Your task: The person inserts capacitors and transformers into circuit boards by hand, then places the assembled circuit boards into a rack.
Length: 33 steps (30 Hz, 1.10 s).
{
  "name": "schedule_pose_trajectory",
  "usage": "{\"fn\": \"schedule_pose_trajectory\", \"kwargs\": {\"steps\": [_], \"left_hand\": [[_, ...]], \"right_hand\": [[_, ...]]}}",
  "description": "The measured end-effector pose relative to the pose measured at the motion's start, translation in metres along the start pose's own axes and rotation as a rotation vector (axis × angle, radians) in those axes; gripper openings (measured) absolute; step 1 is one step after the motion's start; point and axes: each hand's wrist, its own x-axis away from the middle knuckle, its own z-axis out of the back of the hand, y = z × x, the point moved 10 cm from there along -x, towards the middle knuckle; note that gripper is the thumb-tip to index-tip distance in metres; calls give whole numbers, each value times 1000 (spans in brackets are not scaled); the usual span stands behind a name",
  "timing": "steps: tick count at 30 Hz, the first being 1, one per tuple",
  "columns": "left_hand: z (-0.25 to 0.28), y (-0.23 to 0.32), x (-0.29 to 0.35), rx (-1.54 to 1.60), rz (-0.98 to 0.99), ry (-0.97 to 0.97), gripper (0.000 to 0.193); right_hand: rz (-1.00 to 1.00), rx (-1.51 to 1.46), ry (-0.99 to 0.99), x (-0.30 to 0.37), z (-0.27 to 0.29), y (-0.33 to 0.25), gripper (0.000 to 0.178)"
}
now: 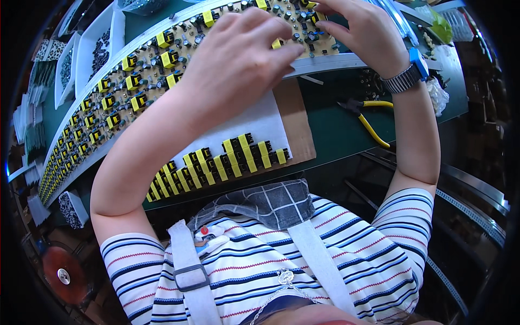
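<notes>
A long curved-looking panel of tan circuit boards (pixel 151 70) crosses the bench, filled with small parts and yellow-and-black transformers (pixel 169 59). Over its right part is my left hand (pixel 244 54), back up, with bent fingers and the thumb close under the forefinger. Whatever lies between those fingertips is hidden. A yellow transformer (pixel 277 43) shows in the gap between two of its fingers. My right hand (pixel 360 30) reaches to the panel's right end, forefinger and thumb apart beside a dark component (pixel 314 19). A blue watch (pixel 417 64) circles that wrist.
Loose transformers (pixel 233 157) stand in rows on white paper (pixel 265 122) over cardboard (pixel 297 116). Yellow-handled cutters (pixel 371 122) lie on the green bench mat (pixel 336 138). White trays (pixel 100 49) of small parts stand at the far left. A crumpled clear bag (pixel 437 97) lies right.
</notes>
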Motion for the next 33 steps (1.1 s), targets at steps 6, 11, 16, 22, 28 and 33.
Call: {"fn": "schedule_pose_trajectory", "kwargs": {"steps": [6,11,16,22,28,33], "left_hand": [[-1,5,8,-18,16,-18,15],[14,-2,28,148,54,-101,16],[18,-5,70,301,139,-239,14],[44,-22,129,461,361,-437,18],[41,-2,185,491,472,-622,26],[36,16,192,433,299,-615,31]], "right_hand": [[28,-3,-48,-2,-8,-3,32],[40,-40,-82,1,-19,-1,31],[0,-64,-123,12,-29,3,31],[340,-152,-97,49,-39,-84,33],[338,-397,-388,58,-124,-182,27],[195,-591,-537,48,-141,-171,25]]}}
